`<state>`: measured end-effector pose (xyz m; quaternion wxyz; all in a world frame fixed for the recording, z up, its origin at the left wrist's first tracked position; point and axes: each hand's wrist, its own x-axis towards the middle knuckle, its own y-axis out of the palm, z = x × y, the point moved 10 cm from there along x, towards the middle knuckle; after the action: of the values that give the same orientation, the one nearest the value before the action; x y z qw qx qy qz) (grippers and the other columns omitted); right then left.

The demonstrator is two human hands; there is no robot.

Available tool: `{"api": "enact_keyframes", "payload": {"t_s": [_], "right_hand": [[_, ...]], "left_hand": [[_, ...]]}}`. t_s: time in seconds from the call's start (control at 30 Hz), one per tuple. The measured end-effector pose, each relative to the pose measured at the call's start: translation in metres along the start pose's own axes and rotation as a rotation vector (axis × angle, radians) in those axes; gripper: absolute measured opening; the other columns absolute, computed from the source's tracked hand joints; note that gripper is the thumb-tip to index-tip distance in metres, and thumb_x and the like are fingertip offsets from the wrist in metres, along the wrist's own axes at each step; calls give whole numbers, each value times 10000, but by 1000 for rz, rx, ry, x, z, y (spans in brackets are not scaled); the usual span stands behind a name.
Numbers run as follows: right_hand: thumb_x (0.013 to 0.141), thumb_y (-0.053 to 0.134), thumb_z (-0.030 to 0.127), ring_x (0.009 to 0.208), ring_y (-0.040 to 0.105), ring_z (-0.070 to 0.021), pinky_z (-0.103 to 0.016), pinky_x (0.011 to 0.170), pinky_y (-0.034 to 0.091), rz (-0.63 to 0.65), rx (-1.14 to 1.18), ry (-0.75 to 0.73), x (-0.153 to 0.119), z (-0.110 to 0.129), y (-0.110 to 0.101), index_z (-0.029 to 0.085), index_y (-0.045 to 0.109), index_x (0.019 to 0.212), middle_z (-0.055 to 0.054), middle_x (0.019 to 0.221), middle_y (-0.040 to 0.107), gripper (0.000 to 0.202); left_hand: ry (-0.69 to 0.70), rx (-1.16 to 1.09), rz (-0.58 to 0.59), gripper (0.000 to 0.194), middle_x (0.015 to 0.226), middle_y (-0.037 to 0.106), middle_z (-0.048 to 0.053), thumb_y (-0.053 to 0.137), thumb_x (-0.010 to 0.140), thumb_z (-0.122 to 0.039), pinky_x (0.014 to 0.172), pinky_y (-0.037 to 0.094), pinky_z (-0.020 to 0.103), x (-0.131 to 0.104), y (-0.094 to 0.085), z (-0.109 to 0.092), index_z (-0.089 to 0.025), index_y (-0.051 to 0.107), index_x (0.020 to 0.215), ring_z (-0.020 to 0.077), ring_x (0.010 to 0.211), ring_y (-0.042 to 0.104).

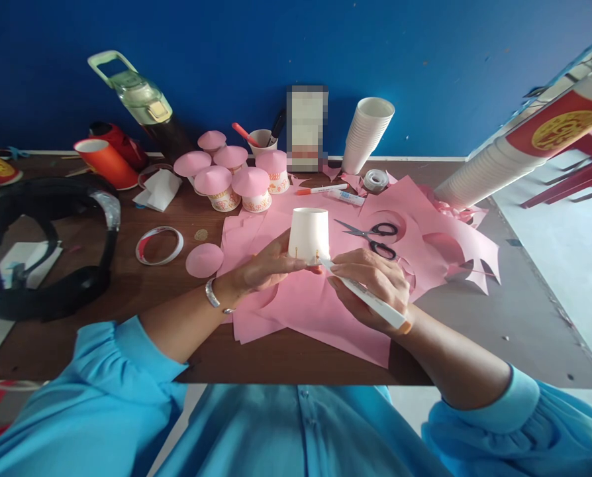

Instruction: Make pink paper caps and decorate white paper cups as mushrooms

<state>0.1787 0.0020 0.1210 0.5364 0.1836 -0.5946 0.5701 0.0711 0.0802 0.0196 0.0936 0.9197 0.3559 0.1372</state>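
Upside down in my left hand (271, 262) is a white paper cup (309, 232), its rim low against my fingers. Small orange-brown marks stand along the cup's lower side. My right hand (375, 285) grips a white marker (368, 301) with an orange end, its tip close to the cup's lower right edge; whether it touches I cannot tell. Beneath both hands lie pink paper sheets (306, 311). Black-handled scissors (370, 233) rest open on the paper beside my right hand. A pink paper disc (205, 260) lies left of my left wrist.
Several decorated cups with pink cone tops (251, 185) stand at the back. Stacked white cups (368, 132) lean near the wall, and a longer stack (494, 175) rises at right. A tape roll (159, 246), black headgear (48, 245) and a bottle (147, 106) occupy the left.
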Motion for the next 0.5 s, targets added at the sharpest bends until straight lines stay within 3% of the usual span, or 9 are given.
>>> {"api": "enact_keyframes", "payload": {"t_s": [0.1,0.3,0.5], "right_hand": [[906,656,76,747,731,-200,-324,633,628,-9,5,-7,0,1,-3,169,615,1129,-73,854,726,245],[926,657,108,865,756,-216,-377,728,655,-11,-20,75,-3,-8,-4,226,617,1180,-63,936,748,283],[910,703,95,987,783,-242,-369,803,684,39,79,14,-8,-2,6,167,624,1174,-104,976,770,285]], "left_hand": [[42,-26,-22,330,1223,723,89,783,836,-565,986,589,433,-3,-3,-3,-293,814,1021,301,1141,707],[-79,-121,-75,241,1131,763,93,758,885,-378,977,587,458,-2,-11,14,-255,768,1092,304,1166,699],[-106,-133,-71,510,1129,764,105,854,781,-447,953,575,458,3,2,0,-243,703,1223,337,1189,689]]}}
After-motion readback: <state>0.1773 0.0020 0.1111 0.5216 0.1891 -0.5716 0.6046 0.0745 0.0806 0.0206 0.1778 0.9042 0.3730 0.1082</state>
